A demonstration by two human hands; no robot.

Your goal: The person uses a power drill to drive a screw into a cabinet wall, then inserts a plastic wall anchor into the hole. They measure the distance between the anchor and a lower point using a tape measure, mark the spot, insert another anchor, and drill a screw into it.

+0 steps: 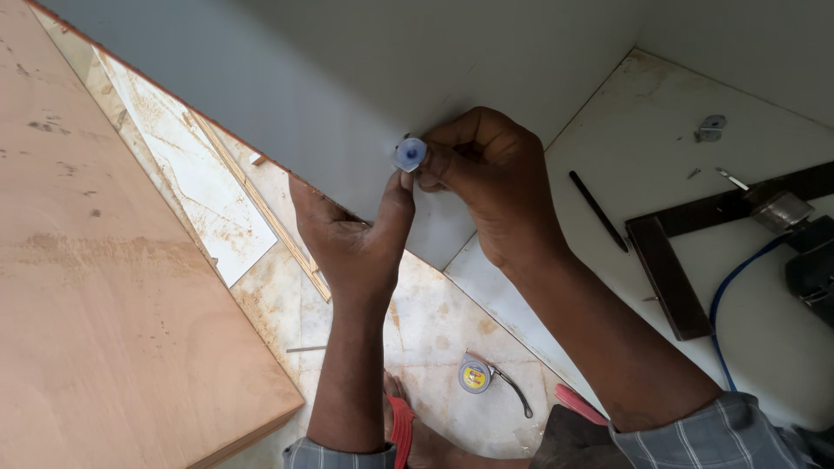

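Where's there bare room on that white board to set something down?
Free: the white board below the dark metal square and blue cable; also between the black pencil and small bracket. Crowded at the right edge.

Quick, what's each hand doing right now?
Left hand: open, thumb tip touching the cap, holding nothing.
Right hand: closed, pinching the small blue-white cap against the white panel.

Count — two hands: left hand [347, 239], right hand [486, 178]; one blue-white fitting [410, 155]; one tape measure [475, 376]; one pencil [598, 210]; one steel square [686, 252].
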